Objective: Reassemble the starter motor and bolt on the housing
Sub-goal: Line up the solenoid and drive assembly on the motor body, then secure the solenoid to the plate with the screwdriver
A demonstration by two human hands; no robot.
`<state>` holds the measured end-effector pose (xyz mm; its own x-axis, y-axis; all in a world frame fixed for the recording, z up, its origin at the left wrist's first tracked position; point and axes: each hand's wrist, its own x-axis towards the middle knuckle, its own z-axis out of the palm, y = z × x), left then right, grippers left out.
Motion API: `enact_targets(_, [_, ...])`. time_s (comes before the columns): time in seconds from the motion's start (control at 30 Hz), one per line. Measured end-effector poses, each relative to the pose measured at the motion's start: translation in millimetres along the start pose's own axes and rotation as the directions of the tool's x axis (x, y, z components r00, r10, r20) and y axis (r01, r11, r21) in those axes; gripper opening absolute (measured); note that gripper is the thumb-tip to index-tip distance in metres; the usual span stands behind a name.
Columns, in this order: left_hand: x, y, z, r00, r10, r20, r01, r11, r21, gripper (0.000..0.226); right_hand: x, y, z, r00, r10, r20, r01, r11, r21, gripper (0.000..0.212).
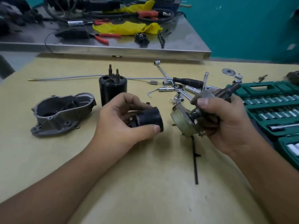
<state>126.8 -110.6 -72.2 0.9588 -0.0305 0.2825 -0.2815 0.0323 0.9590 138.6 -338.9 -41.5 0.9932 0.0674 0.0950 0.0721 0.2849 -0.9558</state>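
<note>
We work over a tan tabletop [145, 183] below a teal wall [242, 29]; our left hand [123, 125] grips a black cylinder [148, 120], our right hand [226, 125] a blurred shaft assembly [191, 120].

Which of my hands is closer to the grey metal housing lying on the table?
Left. Your left hand, holding a black cylinder, is just to the right of the grey housing. Your right hand, holding the shaft assembly, is farther right, by the socket set.
</note>
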Motion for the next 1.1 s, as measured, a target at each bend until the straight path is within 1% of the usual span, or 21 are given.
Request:
enact_targets(0.07, [0,-2,2,0.996,0.08,0.036,-0.087,0.969,0.233,0.046,-1,0,-4,0.997,-0.057,0.061,0.062,0.994,-0.092,0.037])
enact_targets(0.13, [1,-4,5,0.991,0.118,0.066,-0.134,0.916,0.378,0.043,-3,2,-7,0.987,-0.118,0.113,0.136,0.977,-0.162,0.043])
enact_targets(0.17, [2,-5,6,0.985,0.144,0.092,-0.17,0.878,0.447,0.041,-5,2,-7,0.978,-0.149,0.145,0.178,0.961,-0.213,0.042])
enact_targets(0.23, [5,-4,4,0.969,0.178,0.173,-0.247,0.758,0.604,0.043,-8,3,-7,0.956,-0.171,0.238,0.245,0.91,-0.334,0.036])
enact_targets(0.3, [7,-2,0,0.96,0.108,0.258,-0.268,0.622,0.736,0.058,-11,2,-7,0.934,-0.144,0.326,0.276,0.87,-0.408,0.034])
enact_targets(0.33, [7,-1,-1,0.958,0.067,0.278,-0.266,0.563,0.782,0.061,-11,2,-7,0.923,-0.116,0.368,0.275,0.866,-0.417,0.034])
enact_targets(0.37, [7,-1,-1,0.959,0.045,0.281,-0.263,0.519,0.813,0.058,-11,3,-7,0.91,-0.08,0.407,0.262,0.871,-0.416,0.036])
enact_targets(0.4, [7,-1,-1,0.961,0.048,0.273,-0.26,0.5,0.826,0.053,-10,3,-6,0.896,-0.046,0.442,0.253,0.87,-0.423,0.038])
enact_targets(0.47, [7,-1,-2,0.965,0.108,0.237,-0.258,0.535,0.805,0.046,-10,3,-6,0.874,-0.007,0.485,0.277,0.829,-0.486,0.041])
enact_targets(0.6, [9,0,-4,0.974,0.225,0.036,-0.203,0.788,0.582,0.047,-10,-1,-7,0.865,-0.022,0.501,0.368,0.705,-0.606,0.039])
enact_targets(0.67, [8,0,-5,0.972,0.231,-0.042,-0.183,0.855,0.485,0.053,-8,-3,-6,0.882,-0.045,0.468,0.38,0.653,-0.654,0.043])
enact_targets(0.73, [7,0,-7,0.968,0.247,-0.051,-0.207,0.893,0.4,0.058,-9,-5,-2,0.919,-0.052,0.39,0.342,0.596,-0.726,0.056])
enact_targets(0.8, [6,1,-8,0.966,0.257,-0.028,-0.235,0.917,0.322,0.058,-13,-7,8,0.94,-0.045,0.339,0.319,0.472,-0.822,0.068])
enact_targets(0.87, [4,2,-9,0.976,0.219,0.004,-0.212,0.938,0.275,0.059,-18,-12,17,0.941,0.022,0.338,0.307,0.363,-0.88,0.078])
enact_targets(0.9, [4,3,-9,0.982,0.187,0.031,-0.188,0.941,0.281,0.062,-20,-15,19,0.937,0.039,0.347,0.315,0.334,-0.888,0.08])
enact_targets(0.93, [4,3,-10,0.986,0.152,0.063,-0.164,0.94,0.299,0.066,-20,-19,17,0.937,0.026,0.347,0.319,0.338,-0.886,0.078])
enact_targets(0.97, [5,3,-10,0.989,0.118,0.093,-0.142,0.938,0.317,0.068,-19,-22,12,0.946,-0.018,0.323,0.302,0.407,-0.862,0.071])
enact_targets(1.0, [5,2,-11,0.987,0.099,0.124,-0.136,0.931,0.337,0.065,-17,-25,7,0.964,-0.077,0.254,0.256,0.52,-0.815,0.059])
enact_targets(1.03, [6,0,-11,0.982,0.102,0.16,-0.156,0.916,0.369,0.059,-14,-28,1,0.987,-0.113,0.111,0.159,0.669,-0.727,0.045])
enact_targets(1.07, [7,-2,-12,0.973,0.118,0.199,-0.193,0.888,0.417,0.052,-11,-30,-8,0.993,-0.098,-0.068,0.028,0.749,-0.662,0.04])
enact_targets(1.1, [7,-4,-11,0.963,0.131,0.235,-0.231,0.851,0.472,0.047,-8,-30,-17,0.975,-0.072,-0.212,-0.084,0.76,-0.644,0.04])
